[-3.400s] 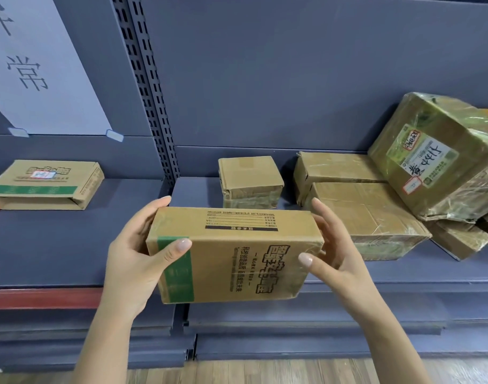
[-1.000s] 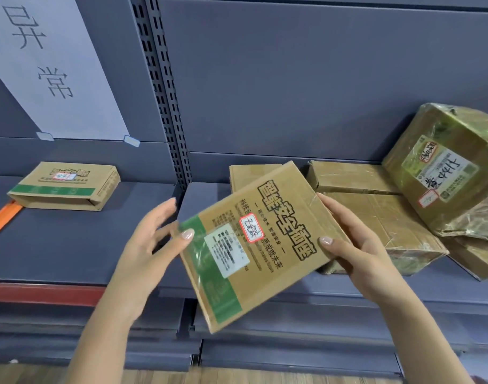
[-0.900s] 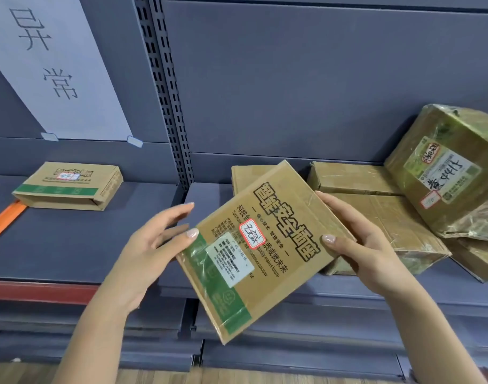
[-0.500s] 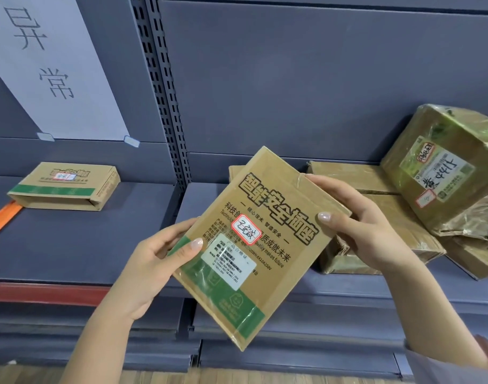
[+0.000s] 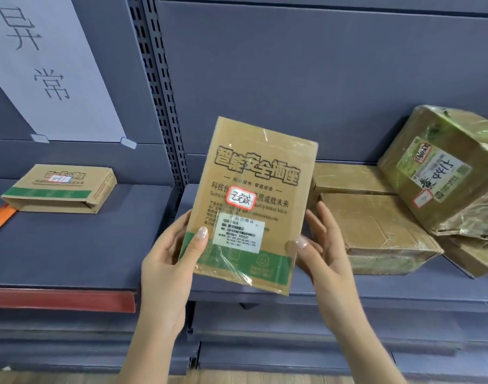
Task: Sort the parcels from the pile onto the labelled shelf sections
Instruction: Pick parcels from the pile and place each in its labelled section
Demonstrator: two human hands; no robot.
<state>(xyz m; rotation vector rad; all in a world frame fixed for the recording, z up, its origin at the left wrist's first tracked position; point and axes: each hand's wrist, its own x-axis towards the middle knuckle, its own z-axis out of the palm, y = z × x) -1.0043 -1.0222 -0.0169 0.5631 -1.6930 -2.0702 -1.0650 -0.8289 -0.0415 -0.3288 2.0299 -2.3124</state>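
Pinching its lower edges, the left hand (image 5: 168, 261) and right hand (image 5: 323, 253) hold the flat socket box (image 5: 254, 173) upright in front of the shelf (image 5: 71, 245); misreading its red-bordered sticker (image 5: 241, 200) could send it under the wrong sign (image 5: 51, 73).

Left hand (image 5: 168, 259), right hand (image 5: 323, 256), fingers (image 5: 324, 225) round parcel (image 5: 254, 173)

Left hand (image 5: 166, 263), right hand (image 5: 324, 259) hold parcel (image 5: 261, 164) upright; sticker (image 5: 240, 199) seemingly handwritten.

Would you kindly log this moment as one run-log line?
stage: reading label | left hand: holds parcel | right hand: holds parcel | parcel: upright, label facing camera | pile: right of parcel
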